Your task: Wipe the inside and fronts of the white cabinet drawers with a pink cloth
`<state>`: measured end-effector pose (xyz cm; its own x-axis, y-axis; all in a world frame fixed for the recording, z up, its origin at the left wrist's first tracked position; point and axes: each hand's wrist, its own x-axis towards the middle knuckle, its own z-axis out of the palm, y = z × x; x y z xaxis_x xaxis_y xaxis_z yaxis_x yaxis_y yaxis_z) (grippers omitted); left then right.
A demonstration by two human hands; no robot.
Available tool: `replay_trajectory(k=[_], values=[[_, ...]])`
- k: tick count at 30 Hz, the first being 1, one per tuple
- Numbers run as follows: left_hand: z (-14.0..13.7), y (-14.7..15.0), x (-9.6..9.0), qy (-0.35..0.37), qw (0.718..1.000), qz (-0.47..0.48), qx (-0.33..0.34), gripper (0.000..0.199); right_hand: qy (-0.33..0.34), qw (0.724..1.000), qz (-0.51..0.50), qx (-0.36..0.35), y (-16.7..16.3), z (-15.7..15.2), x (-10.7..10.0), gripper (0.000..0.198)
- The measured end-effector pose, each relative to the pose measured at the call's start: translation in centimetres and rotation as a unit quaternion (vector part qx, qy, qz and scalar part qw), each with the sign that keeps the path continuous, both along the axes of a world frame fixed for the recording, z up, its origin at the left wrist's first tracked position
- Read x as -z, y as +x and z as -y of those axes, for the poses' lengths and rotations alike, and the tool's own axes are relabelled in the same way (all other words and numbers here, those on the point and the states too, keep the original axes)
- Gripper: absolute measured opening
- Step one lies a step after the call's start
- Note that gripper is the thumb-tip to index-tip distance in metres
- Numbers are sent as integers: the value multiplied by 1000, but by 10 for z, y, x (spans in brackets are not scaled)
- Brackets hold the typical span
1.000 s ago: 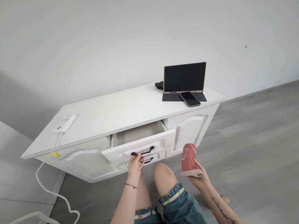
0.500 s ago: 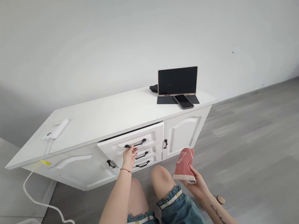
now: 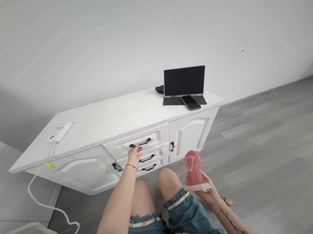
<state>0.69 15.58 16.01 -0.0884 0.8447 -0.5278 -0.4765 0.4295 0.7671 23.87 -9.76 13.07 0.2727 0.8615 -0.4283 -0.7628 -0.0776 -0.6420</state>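
Observation:
My left hand (image 3: 134,154) is at the left end of the black handle (image 3: 144,142) on the top drawer (image 3: 159,134), its thumb and forefinger closed on it and the other fingers loosely curled below. The drawer front sits flush with the white cabinet (image 3: 99,128). In my right hand (image 3: 210,193), low and to the right of my knees, is a small red towel (image 3: 194,172) with a pale pattern and a whitish edge. It hangs bunched and folded upward from the fingers, which are partly hidden behind it.
On the cabinet top stand a tablet (image 3: 184,82) on a dark folding cover, a phone (image 3: 190,102) and a dark cloth-like item (image 3: 159,89). At the left lies a white power strip (image 3: 61,133), its cable (image 3: 62,215) trailing to the floor. A round wooden piece (image 3: 228,201) lies by my right forearm.
The top drawer, slightly pulled out before, has gone in flush, with my left hand still at its handle. The red towel has turned in my right hand, showing its patterned face.

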Motion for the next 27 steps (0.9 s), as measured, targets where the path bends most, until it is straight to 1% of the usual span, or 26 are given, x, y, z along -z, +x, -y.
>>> replay_trajectory(k=[4,8,11,14,16,18,20,22,25,27], values=[[7,3,2,-8,1000,3,13,27,-12,994,-103,-36,-6,6,3,10],[29,1,11,-28,999,6,41,26,-6,990,-128,-62,-17,13,6,14],[55,-6,26,-20,999,8,47,22,12,985,-148,-85,-22,16,11,14],[83,-17,46,-13,999,8,42,17,31,978,-185,-90,-23,15,20,14],[96,-23,60,-14,999,9,36,18,44,975,-189,-105,-24,15,29,15],[103,-25,72,-18,999,12,27,23,57,974,-177,-127,-27,15,39,17],[102,-24,82,-29,999,16,18,26,70,972,-164,-151,-32,15,47,19],[94,-21,90,-47,999,20,9,25,83,971,-154,-164,-37,12,53,20],[74,-14,104,-77,997,21,-8,18,101,967,-172,-160,-40,2,59,20],[60,-11,115,-94,995,16,-19,8,110,960,-204,-160,-39,-4,63,22]])
